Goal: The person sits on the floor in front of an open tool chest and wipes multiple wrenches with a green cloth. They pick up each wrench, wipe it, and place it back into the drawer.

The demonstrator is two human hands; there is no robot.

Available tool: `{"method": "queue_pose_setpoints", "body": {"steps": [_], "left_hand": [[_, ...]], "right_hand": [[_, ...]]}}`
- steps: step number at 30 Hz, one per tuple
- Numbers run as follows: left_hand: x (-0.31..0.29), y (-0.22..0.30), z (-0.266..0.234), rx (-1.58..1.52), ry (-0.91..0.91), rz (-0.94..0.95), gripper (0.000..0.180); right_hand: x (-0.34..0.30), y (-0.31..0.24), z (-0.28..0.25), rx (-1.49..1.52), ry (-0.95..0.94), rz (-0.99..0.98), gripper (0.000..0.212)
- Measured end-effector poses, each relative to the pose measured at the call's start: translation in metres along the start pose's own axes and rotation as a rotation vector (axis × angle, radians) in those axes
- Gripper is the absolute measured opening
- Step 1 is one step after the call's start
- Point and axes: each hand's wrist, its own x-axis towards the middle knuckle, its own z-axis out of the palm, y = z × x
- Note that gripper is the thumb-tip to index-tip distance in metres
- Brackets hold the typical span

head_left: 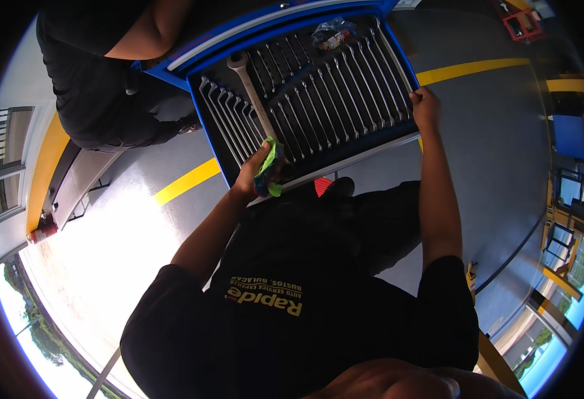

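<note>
My left hand (pixel 252 171) is closed round a bright green and dark rag (pixel 271 166) at the front of an open tool drawer (pixel 212 143). A large wrench (pixel 252 90), much thicker than the others, runs from this hand toward the back of the drawer; its near end is hidden by the rag and fingers. On the drawer's right side, my right hand (pixel 426 110) has its fingers curled over the edge. Rows of slim silver wrenches (pixel 345 100) lie in the black lining, with several bent-ended ones (pixel 229 113) at the left and short ones (pixel 272 63) at the back.
A clear plastic packet (pixel 334 33) lies at the back of the drawer, which belongs to a blue cabinet (pixel 205 40). Another person (pixel 86 86) in dark clothes is close by at the left. Yellow lines (pixel 471 70) cross the grey floor. A red cart (pixel 523 25) stands far right.
</note>
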Motion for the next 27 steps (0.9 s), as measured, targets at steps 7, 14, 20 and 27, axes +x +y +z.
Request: {"method": "queue_pose_setpoints", "body": {"steps": [7, 14, 20, 27], "left_hand": [[0.001, 0.006, 0.037, -0.134, -0.058, 0.089, 0.043], [-0.003, 0.033, 0.066, -0.227, -0.068, 0.15, 0.045], [0.041, 0.006, 0.1, 0.391, -0.121, 0.545, 0.042], [0.057, 0.11, 0.08, 1.778, 0.63, 0.506, 0.036]], "right_hand": [[0.043, 0.005, 0.002, -0.191, -0.347, 0.105, 0.033], [-0.086, -0.094, 0.006, 0.19, 0.021, -0.183, 0.031], [-0.205, -0.139, -0.009, 1.233, -0.601, -0.013, 0.047], [-0.213, -0.059, -0.059, 1.781, -0.536, 0.431, 0.047]]}}
